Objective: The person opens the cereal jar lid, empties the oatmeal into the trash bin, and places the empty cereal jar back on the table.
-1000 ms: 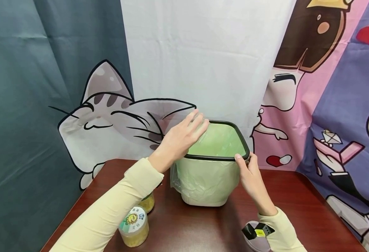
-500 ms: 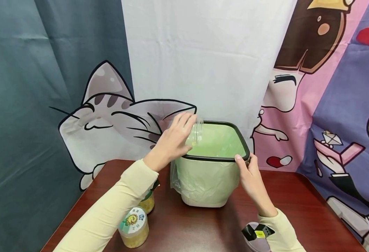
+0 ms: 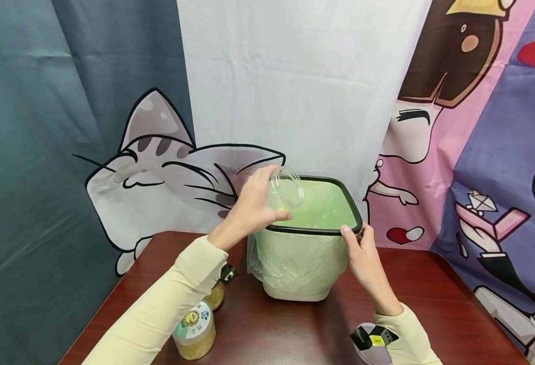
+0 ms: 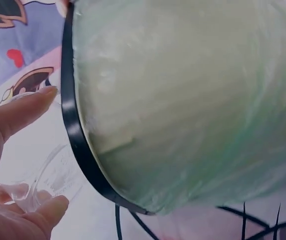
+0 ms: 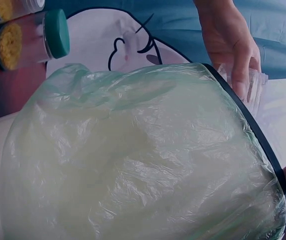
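My left hand [image 3: 253,203] holds a clear jar [image 3: 293,191] at the left side of the bin's opening, its round mouth turned toward the right. The jar's see-through wall [image 4: 58,172] shows between thumb and fingers in the left wrist view. A pale green bin [image 3: 301,263] stands upright on the table, lined with a thin plastic bag and ringed by a black rim [image 3: 313,231]. At the front right corner my right hand [image 3: 366,263] grips that rim, thumb on top and fingers behind the edge.
On the brown table [image 3: 267,334], a lidded jar [image 3: 196,329] with a sun-face label stands at front left. Behind it sits a green-lidded jar [image 5: 30,42] with yellow contents. A pale round object [image 3: 371,351] lies under my right wrist. Printed curtains [image 3: 304,91] hang behind.
My left hand has turned and drawn slightly left, bringing the clear jar's mouth up into view from behind the fingers. My right hand stays on the rim.
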Tool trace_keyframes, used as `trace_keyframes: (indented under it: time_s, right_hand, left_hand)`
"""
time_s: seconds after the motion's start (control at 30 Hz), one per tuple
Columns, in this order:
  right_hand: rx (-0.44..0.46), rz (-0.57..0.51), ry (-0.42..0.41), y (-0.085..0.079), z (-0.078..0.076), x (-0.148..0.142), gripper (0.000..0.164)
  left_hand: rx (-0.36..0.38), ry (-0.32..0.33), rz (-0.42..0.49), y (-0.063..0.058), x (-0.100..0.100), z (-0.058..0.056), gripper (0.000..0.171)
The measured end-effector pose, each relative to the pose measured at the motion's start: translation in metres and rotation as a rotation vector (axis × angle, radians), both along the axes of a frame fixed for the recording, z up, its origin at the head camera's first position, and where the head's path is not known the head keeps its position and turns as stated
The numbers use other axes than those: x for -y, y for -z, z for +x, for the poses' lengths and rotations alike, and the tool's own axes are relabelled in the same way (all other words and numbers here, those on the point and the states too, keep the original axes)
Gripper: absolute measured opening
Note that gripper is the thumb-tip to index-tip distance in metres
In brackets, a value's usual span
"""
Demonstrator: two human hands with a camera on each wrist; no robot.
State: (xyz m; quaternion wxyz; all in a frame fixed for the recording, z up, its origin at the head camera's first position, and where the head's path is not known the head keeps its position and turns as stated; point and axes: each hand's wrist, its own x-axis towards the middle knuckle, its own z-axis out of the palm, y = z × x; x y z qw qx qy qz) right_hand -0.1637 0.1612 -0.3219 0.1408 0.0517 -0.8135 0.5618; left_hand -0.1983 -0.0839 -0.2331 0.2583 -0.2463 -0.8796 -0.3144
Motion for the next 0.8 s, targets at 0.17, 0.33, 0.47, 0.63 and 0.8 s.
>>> trace_keyframes:
  time_s: [0.17, 0.33, 0.47, 0.63, 0.8]
  right_hand:
    - [-0.002, -0.001, 0.007, 0.0, 0.0, 0.0, 0.06]
    - [-0.004, 0.002, 0.011, -0.001, 0.001, 0.0, 0.059]
    - [-0.007, -0.007, 0.013, 0.0, 0.0, 0.001, 0.058]
    - [-0.01, -0.011, 0.012, 0.0, 0.001, 0.001, 0.059]
    - [-0.009, -0.017, 0.01, -0.001, 0.001, 0.003, 0.059]
  left_hand:
    - [0.097, -0.018, 0.128, 0.001, -0.002, 0.004, 0.097]
    - [0.169, -0.003, 0.209, 0.001, 0.0, 0.007, 0.097]
    - [0.239, 0.025, 0.264, 0.001, 0.004, 0.01, 0.094]
    - [0.29, 0.126, 0.343, 0.001, 0.009, 0.01, 0.089]
    - [0.356, 0.254, 0.457, 0.003, 0.013, 0.011, 0.087]
